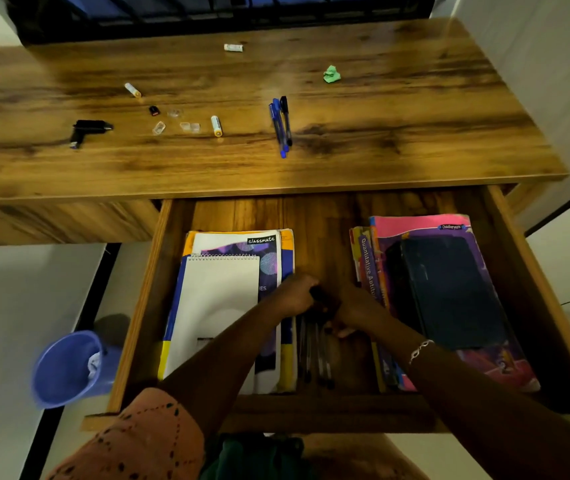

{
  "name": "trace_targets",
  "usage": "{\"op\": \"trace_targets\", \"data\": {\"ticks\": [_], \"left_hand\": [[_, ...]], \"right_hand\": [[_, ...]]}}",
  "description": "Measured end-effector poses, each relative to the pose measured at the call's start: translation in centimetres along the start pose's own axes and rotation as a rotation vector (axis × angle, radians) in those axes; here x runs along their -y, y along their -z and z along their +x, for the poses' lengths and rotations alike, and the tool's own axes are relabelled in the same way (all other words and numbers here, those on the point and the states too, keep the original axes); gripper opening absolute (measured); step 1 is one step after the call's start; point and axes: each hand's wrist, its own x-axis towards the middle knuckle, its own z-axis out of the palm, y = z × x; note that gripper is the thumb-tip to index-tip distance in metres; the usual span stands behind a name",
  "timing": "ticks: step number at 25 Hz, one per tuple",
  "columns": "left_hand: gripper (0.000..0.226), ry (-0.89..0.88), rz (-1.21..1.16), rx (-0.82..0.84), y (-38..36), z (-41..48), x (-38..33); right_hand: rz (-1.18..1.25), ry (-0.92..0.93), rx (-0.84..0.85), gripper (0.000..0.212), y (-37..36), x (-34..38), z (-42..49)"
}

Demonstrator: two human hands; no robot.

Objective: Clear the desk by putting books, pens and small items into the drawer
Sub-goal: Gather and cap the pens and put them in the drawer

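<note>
On my feed the wooden desk [397,140] carries three pens [281,128] side by side at centre, a green paper wad [331,74] far right and a white tube [233,47] at the far edge. On the left lie two yellow-tipped cylinders [216,126] (batteries or markers, I can't tell), a black plug [89,130] and clear caps [190,127]. The open drawer [138,306] holds a left book stack [217,306] and a right book stack [449,237], with dark pens [325,368] between them.

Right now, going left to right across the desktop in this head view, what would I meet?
A black plug, white-and-yellow cylinder, clear caps, second white-and-yellow cylinder, white tube, pens, green crumpled wad.
</note>
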Motion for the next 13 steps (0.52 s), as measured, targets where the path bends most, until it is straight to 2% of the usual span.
{"op": "trace_targets", "data": {"ticks": [2,5,9,11,13], "left_hand": [[0.032,-0.037,0.178,-0.039,-0.3,-0.4,-0.4],[0.034,-0.033,0.312,-0.028,-0.9,-1.0,-0.7],[0.034,-0.064,0.39,-0.077,-1.0,-1.6,-0.5],[0.038,-0.064,0.405,-0.086,-0.8,-1.7,-0.3],[0.04,-0.059,0.433,-0.082,-0.7,-1.7,-0.3]], "right_hand": [[-0.012,-0.006,-0.047,0.021,-0.3,-0.2,0.5],[-0.147,0.059,-0.082,0.014,-0.6,-0.4,1.1],[-0.287,0.14,-0.091,0.01,-1.1,-0.4,0.7],[-0.336,0.16,-0.095,0.022,-1.2,-0.5,0.6],[-0.37,0.19,-0.094,0.016,-1.3,-0.6,0.5]]}}
